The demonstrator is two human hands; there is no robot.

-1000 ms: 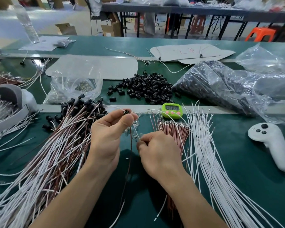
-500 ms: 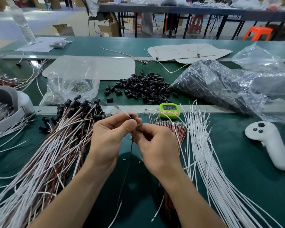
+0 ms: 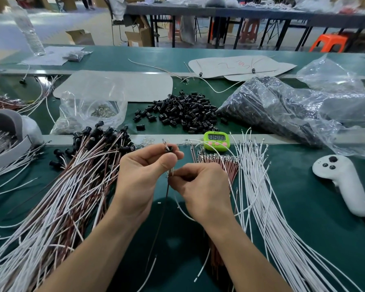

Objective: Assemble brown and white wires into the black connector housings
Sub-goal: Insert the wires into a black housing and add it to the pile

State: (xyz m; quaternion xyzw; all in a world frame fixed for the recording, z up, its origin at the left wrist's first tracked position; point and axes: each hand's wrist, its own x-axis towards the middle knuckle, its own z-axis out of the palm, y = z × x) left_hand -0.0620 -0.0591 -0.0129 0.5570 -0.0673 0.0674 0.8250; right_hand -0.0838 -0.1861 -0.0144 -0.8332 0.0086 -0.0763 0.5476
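My left hand [image 3: 143,175] pinches a small black connector housing [image 3: 169,149] between thumb and forefinger, above the green mat. A brown wire [image 3: 163,209] hangs down from under that hand. My right hand [image 3: 200,190], just below and to the right, pinches a white wire [image 3: 184,211] near its metal tip, close to the left thumb. Loose black housings [image 3: 181,111] lie in a pile behind the hands. Bare brown wires [image 3: 221,163] and white wires [image 3: 266,197] lie to the right. Finished wire pairs with housings [image 3: 67,186] fan out on the left.
A green timer [image 3: 216,140] stands just beyond the hands. A white controller [image 3: 343,182] lies at the right. A clear bag of black housings [image 3: 278,108] and a smaller bag of metal parts [image 3: 93,110] sit behind. A grey-white headset [image 3: 11,133] rests at the left edge.
My right hand came up to meet the left hand, then dropped slightly lower with the white wire. The left hand stayed holding the housing.
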